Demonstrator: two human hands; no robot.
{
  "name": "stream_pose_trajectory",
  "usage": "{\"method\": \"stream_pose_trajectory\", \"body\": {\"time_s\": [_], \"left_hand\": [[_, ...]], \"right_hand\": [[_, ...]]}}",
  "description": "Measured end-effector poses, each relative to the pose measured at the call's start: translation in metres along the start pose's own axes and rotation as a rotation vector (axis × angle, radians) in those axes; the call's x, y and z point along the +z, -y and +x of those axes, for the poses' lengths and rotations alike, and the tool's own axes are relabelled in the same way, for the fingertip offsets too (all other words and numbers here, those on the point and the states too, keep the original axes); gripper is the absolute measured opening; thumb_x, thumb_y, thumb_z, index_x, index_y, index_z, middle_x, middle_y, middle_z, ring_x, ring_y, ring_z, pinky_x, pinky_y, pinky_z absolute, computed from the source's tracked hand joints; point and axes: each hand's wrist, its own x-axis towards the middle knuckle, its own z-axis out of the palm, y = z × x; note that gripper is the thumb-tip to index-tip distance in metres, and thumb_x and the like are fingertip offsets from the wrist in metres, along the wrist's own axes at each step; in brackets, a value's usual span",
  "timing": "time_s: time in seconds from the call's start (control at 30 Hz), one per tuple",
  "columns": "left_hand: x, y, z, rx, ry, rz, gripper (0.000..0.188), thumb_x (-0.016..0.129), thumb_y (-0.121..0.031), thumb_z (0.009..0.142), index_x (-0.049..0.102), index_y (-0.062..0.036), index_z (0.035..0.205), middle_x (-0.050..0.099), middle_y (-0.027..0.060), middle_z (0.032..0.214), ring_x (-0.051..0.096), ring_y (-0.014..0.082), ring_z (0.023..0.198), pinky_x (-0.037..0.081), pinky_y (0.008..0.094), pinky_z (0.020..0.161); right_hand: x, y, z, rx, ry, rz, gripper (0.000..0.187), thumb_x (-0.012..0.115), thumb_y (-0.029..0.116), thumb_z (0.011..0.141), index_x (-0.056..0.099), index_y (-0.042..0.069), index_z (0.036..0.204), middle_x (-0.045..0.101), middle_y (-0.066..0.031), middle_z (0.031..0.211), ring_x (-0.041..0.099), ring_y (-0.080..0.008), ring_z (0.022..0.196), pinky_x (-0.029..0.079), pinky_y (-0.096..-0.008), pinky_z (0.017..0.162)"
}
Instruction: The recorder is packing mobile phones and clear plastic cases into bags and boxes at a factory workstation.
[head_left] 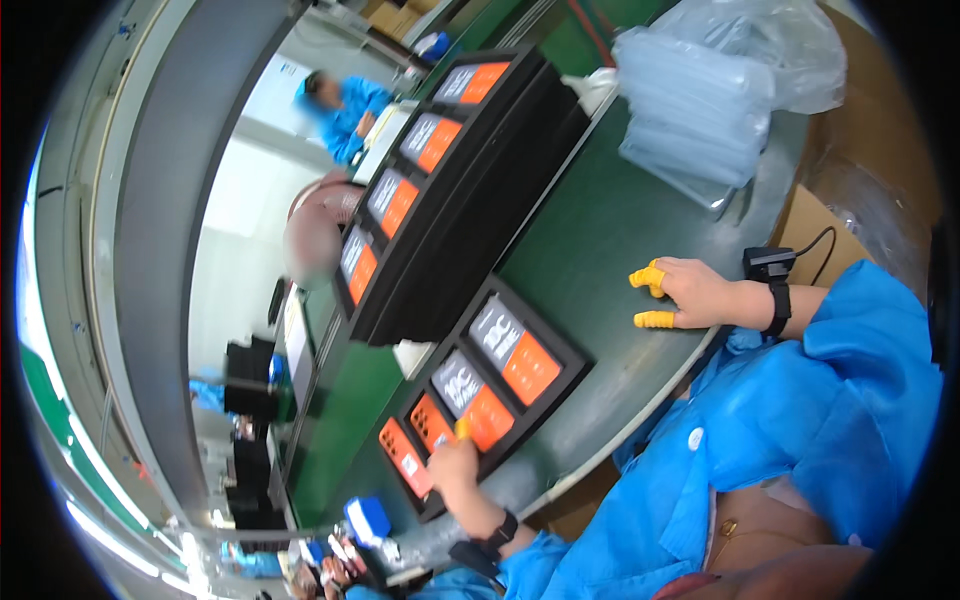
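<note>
A black compartment tray [541, 411] lies on the green bench in front of me. Two grey-and-orange printed rectangles [468, 388] fill its right-hand compartments. On its left side are two orange phones, camera side up: an outer phone [403, 458] and an inner phone [428, 418]. My left hand [456, 468], with yellow finger cots, is closed over the lower end of the inner phone; part of the grip is hidden. Farther right, my right hand [690, 292] hovers at the bench with its yellow-capped thumb and fingers apart, holding nothing.
Beyond the tray rises a stack of black trays [475, 215], with printed grey-and-orange rectangles in the top one. A pile of clear plastic sleeves [695, 110] sits at the far right. Near the left bench edge stands a blue object [368, 521]. A blue-clad co-worker [345, 112] sits across.
</note>
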Motion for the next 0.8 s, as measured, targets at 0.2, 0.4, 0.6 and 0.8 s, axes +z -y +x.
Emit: {"method": "stream_pose_trajectory", "body": {"time_s": [0.2,0.4,0.6,0.8], "left_hand": [[0.005,0.020,-0.015,-0.327,-0.191,-0.053,0.037,0.052,-0.032,0.074,0.055,0.0038,0.080,0.057,0.0217,0.077,0.056,0.0350,0.078,0.043,0.0432,0.067],[0.039,0.023,0.001,-0.187,-0.188,-0.289,0.039,0.054,-0.029,0.073,0.049,0.0061,0.088,0.052,0.0249,0.090,0.051,0.0391,0.083,0.041,0.0448,0.070],[0.043,0.034,0.000,-0.345,-0.109,-0.195,0.052,0.050,-0.042,0.078,0.052,0.0074,0.097,0.057,0.0215,0.086,0.055,0.0343,0.081,0.046,0.0386,0.065],[-0.009,-0.013,-0.017,-0.005,-0.300,-0.397,0.049,0.050,-0.038,0.078,0.052,0.0065,0.098,0.056,0.0217,0.088,0.054,0.0338,0.083,0.045,0.0383,0.068]], "right_hand": [[-0.078,-0.007,0.010,0.054,-0.436,-0.165,0.038,0.064,0.026,0.070,0.051,0.004,0.098,0.053,-0.0108,0.082,0.054,-0.0255,0.075,0.044,-0.0311,0.063],[-0.130,-0.059,0.016,0.110,-0.770,-0.641,0.037,0.061,0.027,0.071,0.051,0.005,0.098,0.050,-0.0129,0.089,0.052,-0.0275,0.078,0.044,-0.0347,0.065],[-0.135,-0.072,0.046,0.117,-0.724,-0.732,0.035,0.060,0.030,0.071,0.052,0.006,0.095,0.050,-0.0108,0.087,0.049,-0.0255,0.082,0.042,-0.0342,0.069],[-0.156,-0.089,0.060,0.129,-0.876,-0.808,0.028,0.058,0.030,0.071,0.056,0.006,0.088,0.050,-0.0103,0.086,0.048,-0.0248,0.081,0.043,-0.0346,0.065]]}}
